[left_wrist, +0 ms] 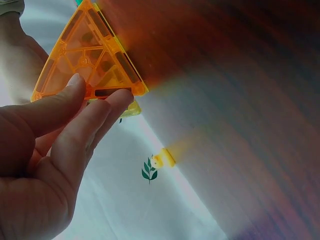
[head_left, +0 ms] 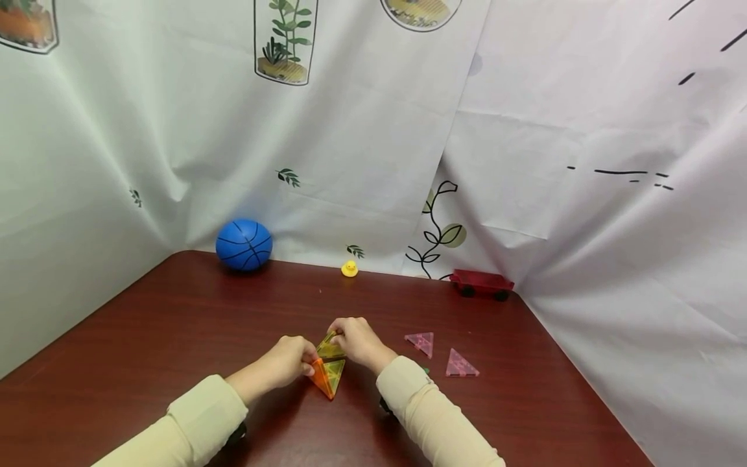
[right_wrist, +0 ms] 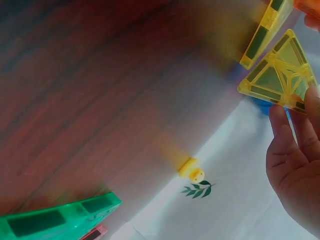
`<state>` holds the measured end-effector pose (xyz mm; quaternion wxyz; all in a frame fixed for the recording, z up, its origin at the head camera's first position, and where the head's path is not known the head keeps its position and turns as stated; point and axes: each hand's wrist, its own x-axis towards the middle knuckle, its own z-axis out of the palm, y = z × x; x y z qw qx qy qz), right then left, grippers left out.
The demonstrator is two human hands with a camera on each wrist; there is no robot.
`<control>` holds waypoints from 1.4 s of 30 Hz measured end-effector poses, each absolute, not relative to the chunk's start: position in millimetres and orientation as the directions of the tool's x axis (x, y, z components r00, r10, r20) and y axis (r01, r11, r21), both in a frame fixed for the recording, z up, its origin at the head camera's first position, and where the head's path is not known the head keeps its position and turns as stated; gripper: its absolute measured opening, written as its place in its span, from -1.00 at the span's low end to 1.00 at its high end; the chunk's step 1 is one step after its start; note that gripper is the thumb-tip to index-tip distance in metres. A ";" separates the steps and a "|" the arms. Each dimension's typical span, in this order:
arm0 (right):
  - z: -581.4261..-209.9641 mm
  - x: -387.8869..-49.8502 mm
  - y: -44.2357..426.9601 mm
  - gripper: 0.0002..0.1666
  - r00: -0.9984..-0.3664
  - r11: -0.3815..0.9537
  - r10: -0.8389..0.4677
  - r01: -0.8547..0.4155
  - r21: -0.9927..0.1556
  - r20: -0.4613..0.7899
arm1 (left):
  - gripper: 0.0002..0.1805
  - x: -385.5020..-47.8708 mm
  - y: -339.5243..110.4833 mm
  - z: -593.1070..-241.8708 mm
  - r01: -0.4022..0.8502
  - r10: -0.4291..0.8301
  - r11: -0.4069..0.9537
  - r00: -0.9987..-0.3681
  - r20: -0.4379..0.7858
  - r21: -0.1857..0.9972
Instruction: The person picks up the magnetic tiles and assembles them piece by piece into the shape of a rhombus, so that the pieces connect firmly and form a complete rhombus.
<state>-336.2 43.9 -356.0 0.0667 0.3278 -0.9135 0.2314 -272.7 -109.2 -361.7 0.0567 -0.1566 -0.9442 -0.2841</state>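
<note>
My left hand (head_left: 286, 363) pinches an orange triangular magnetic tile (left_wrist: 85, 60) along one edge, thumb on its face. Close by, my right hand (head_left: 357, 340) holds a yellow triangular magnetic tile (right_wrist: 280, 77) between thumb and fingers. A second yellow tile (head_left: 335, 371) stands tilted beside the orange one and seems to touch it along an edge. In the right wrist view a narrow gap shows between the two yellow tiles. Whether the second yellow tile rests on the table is hard to make out.
Two pink triangular tiles (head_left: 461, 364) lie on the table to the right. A green tile (right_wrist: 60, 217) is mostly hidden behind the right sleeve in the head view. Along the back edge are a blue ball (head_left: 244, 245), a yellow duck (head_left: 349, 268) and a red wheeled toy (head_left: 481, 283).
</note>
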 end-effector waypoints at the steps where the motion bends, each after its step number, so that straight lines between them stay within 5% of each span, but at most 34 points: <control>1: -356.8 -336.0 43.3 -0.91 -0.774 0.678 -0.572 -0.632 -0.376 0.270 | -0.85 -272.7 -109.1 -362.1 0.330 0.263 0.790 -0.944 0.200 0.516; 23: -357.9 -331.7 36.3 -0.91 -0.738 0.630 -0.629 -0.669 -0.395 0.245 | -0.88 -275.0 -106.9 -362.8 0.320 0.242 0.791 -0.946 0.214 0.521; 32: -355.0 -331.2 40.1 -0.77 -0.750 0.642 -0.635 -0.646 -0.413 0.185 | -0.69 -279.4 -106.8 -359.7 0.245 0.189 0.817 -0.969 0.159 0.522; 42: -353.9 -331.7 45.2 -0.68 -0.745 0.637 -0.648 -0.645 -0.422 0.160 | -0.75 -283.0 -106.6 -360.3 0.246 0.198 0.807 -0.969 0.147 0.537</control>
